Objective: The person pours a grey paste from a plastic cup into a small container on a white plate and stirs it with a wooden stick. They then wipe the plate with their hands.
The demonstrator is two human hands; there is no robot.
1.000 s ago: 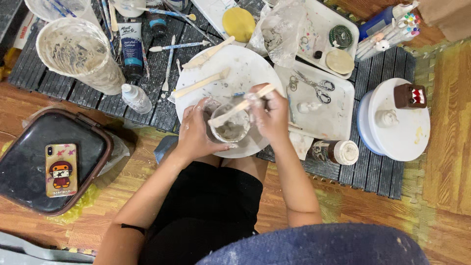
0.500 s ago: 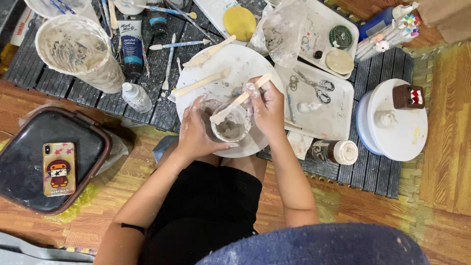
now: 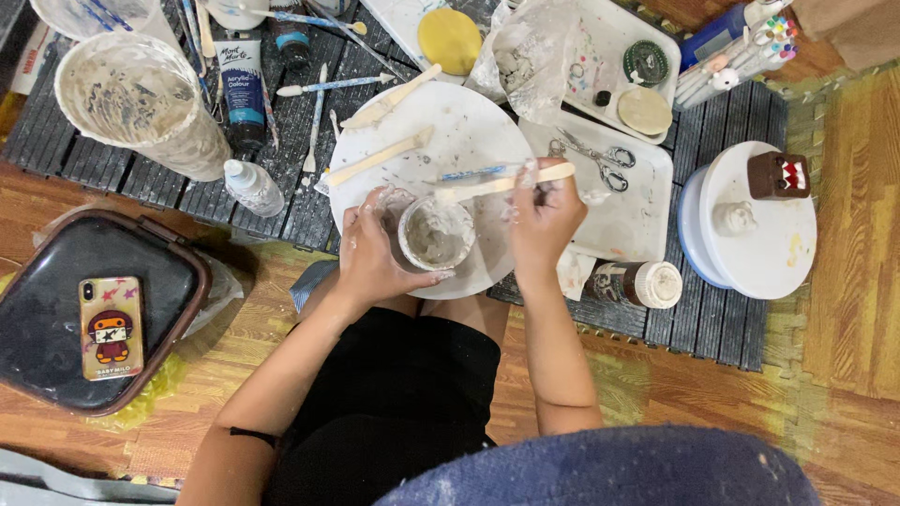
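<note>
- Gripping a small clay-smeared cup (image 3: 436,234) with left hand (image 3: 370,258), fingers wrapped round its wall, on the white round board (image 3: 469,122).
- Pinching a flat wooden stick (image 3: 502,182) in right hand (image 3: 544,220), fingers clamped.
- Best keeping cup steadied, stick low.

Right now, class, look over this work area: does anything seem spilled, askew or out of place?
Nothing is spilled. The left hand steadies a small cup of grey paste on the round white board; the right hand holds a wooden stick above it. One oddity: a phone lies on the dark tray beside this messy work.
</note>
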